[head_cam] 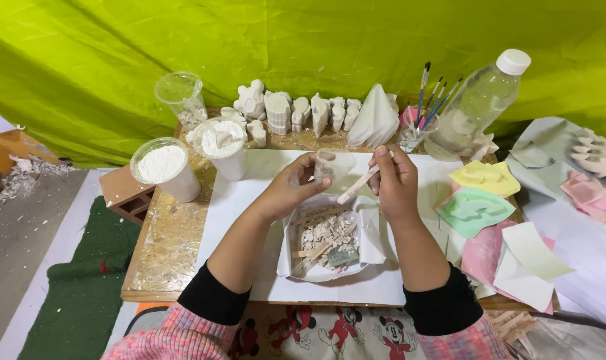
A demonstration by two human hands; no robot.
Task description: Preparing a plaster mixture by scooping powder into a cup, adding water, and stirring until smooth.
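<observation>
Fingers [307, 175] of the left hand [291, 189] are pinched around a small clear plastic mould [331, 165], lifted well off the tabletop [176, 233] and tipped toward the face, seemingly so its inside can be seen and reached. The right hand [395, 183] grips a flat pale wooden stick [358, 185], its free end angled toward the mould's lower edge, as if working at it. Both hands hover directly above a shallow white paper-lined tray [373, 235] holding broken plaster chips [328, 233], well placed to catch whatever drops. Off to the left stand two white cups of plaster powder [167, 167], within reach but out of the way, and a row of white plaster figurines [296, 112] lines the far edge against the green cloth backdrop [303, 40].
</observation>
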